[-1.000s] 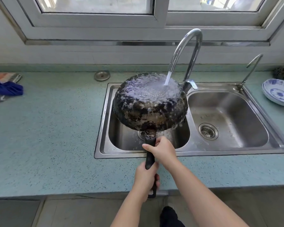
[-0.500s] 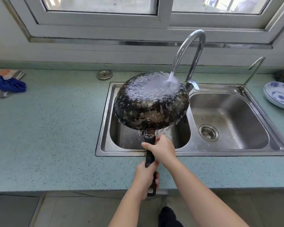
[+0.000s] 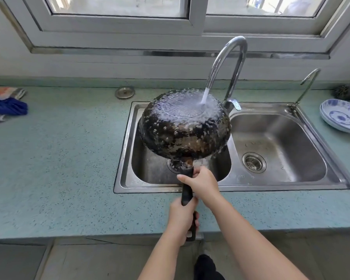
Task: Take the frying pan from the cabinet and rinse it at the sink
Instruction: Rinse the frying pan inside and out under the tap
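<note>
With our left hand [image 3: 182, 219] and right hand [image 3: 202, 182] both clamped on its handle, we hold the upturned frying pan [image 3: 184, 126] over the sink [image 3: 127, 150], and should tilt it slowly so the faucet [image 3: 228, 63] stream sweeps all 4 sides.

On my teal counter [image 3: 55, 164] I see a blue cloth [image 3: 7, 107] far left, a metal lid [image 3: 125, 92] behind, and a blue-patterned dish [image 3: 340, 117] far right.

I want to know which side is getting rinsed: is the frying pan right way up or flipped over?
Flipped over. The frying pan shows its blackened underside, and water from the faucet lands on it. Both hands grip the handle.
</note>
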`<state>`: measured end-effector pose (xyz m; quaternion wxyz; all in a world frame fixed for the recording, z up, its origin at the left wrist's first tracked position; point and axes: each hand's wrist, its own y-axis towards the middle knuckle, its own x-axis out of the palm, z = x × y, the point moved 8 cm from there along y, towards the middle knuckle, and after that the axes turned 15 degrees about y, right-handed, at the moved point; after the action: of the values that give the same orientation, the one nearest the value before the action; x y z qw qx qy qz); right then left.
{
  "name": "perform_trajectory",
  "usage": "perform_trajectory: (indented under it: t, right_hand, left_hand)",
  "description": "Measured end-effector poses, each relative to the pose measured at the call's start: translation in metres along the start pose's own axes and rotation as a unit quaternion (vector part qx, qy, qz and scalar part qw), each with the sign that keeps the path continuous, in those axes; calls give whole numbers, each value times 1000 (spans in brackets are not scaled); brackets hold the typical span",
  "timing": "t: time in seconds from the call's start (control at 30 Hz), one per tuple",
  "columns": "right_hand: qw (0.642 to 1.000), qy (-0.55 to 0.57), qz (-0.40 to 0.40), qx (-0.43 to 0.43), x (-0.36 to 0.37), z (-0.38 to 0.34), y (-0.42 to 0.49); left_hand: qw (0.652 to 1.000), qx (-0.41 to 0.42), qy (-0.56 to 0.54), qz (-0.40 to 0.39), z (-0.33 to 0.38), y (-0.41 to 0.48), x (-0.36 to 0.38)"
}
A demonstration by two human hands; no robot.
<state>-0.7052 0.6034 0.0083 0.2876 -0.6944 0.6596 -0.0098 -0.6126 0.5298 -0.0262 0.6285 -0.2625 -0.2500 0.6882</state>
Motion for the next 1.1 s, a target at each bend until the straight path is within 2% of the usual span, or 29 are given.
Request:
perform_trajectory:
  t: [0.67, 1.1]
  right_hand:
    - [1000, -25, 4, -9, -1, -4, 0]
    - [1000, -4, -4, -5, -5, -1, -2]
  left_hand:
    - [998, -22, -46, -28, -3, -1, 6]
    - [1000, -13, -24, -7, -5, 0, 7]
